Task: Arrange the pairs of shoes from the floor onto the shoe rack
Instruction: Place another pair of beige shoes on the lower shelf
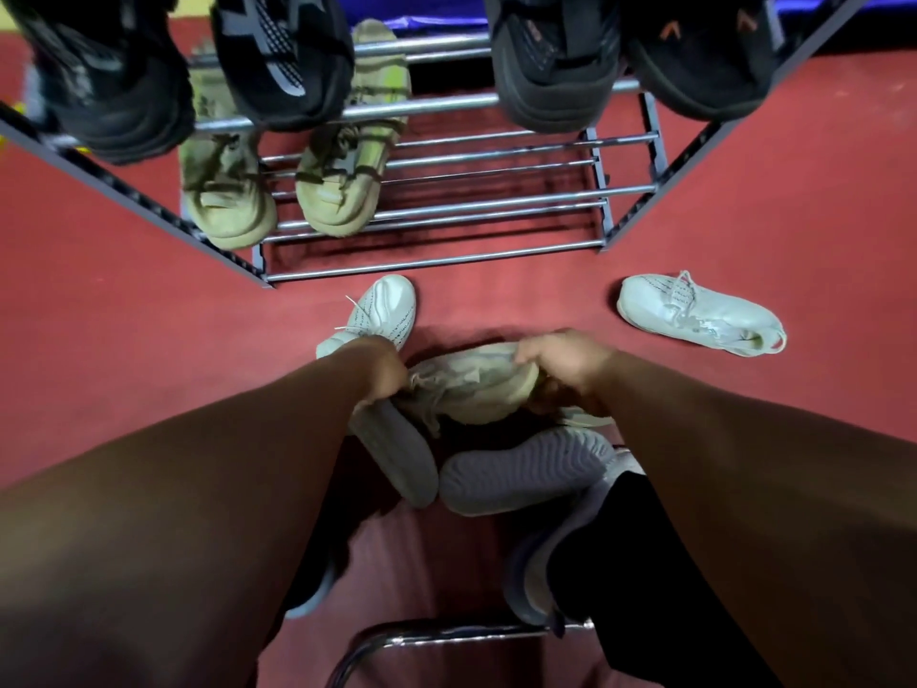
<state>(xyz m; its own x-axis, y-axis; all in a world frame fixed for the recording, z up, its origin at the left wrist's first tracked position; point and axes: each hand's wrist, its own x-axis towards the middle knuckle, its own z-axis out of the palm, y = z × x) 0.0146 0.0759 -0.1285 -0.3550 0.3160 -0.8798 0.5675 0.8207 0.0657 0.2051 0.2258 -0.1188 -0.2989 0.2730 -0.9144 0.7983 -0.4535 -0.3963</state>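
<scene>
Beige sneaker (471,389), gripped centre frame by left hand (382,372) and right hand (560,360), should sit level across the shoe rack (446,259) bars above.

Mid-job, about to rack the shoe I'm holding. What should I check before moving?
1. Grip: left hand and right hand both hold the beige shoe: ok.
2. Room on the lower shelf, right of the tan pair: ok.
3. Mate found: a sole-up shoe lies just below it, match unclear: cannot tell.
4. Path to rack: near white shoe lies ahead by the left hand: not ok.
5. Floor finished: far white shoe lies at right: not ok.
</scene>
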